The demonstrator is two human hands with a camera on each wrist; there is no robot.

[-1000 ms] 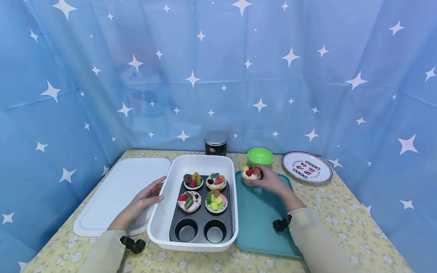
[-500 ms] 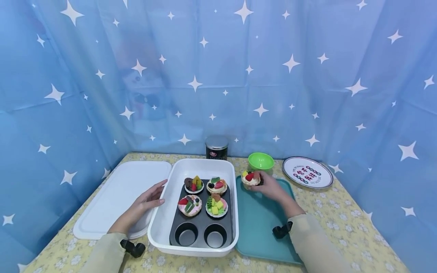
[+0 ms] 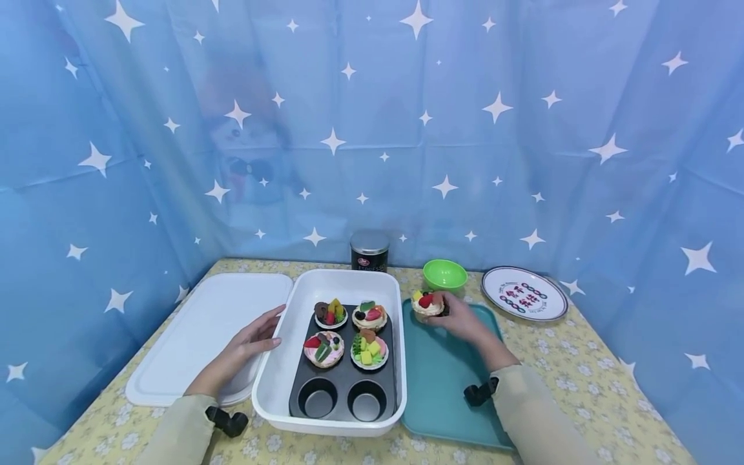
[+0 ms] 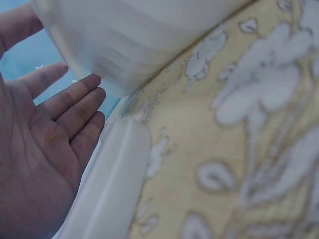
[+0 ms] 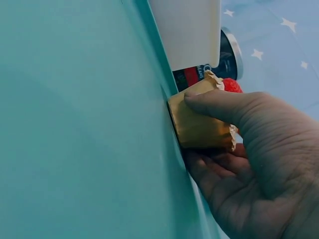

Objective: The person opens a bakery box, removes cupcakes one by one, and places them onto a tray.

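A cupcake [image 3: 427, 305] with cream, a strawberry and yellow fruit on top is pinched between the thumb and fingers of my right hand [image 3: 462, 318]. Its gold cup [image 5: 199, 119] sits right at the surface of the teal tray [image 3: 447, 387], near the far left corner. My left hand [image 3: 247, 345], fingers extended, is at the left wall of the white bin [image 3: 270, 387]; in the left wrist view its fingertips [image 4: 92, 79] lie against the wall. Inside the bin is a dark muffin pan [image 3: 343, 381] with several decorated cupcakes [image 3: 323, 349]; its two nearest cups hold nothing.
A white lid [image 3: 203, 329] lies left of the bin, under my left forearm. Behind stand a black tin [image 3: 369, 253] with a metal top and a green bowl [image 3: 444, 276]. A patterned plate [image 3: 524, 294] is at the back right, beyond the tray.
The head view has tilted up slightly, so everything on the table appears lower. Both hands and the cupcake stay in nearly the same places.
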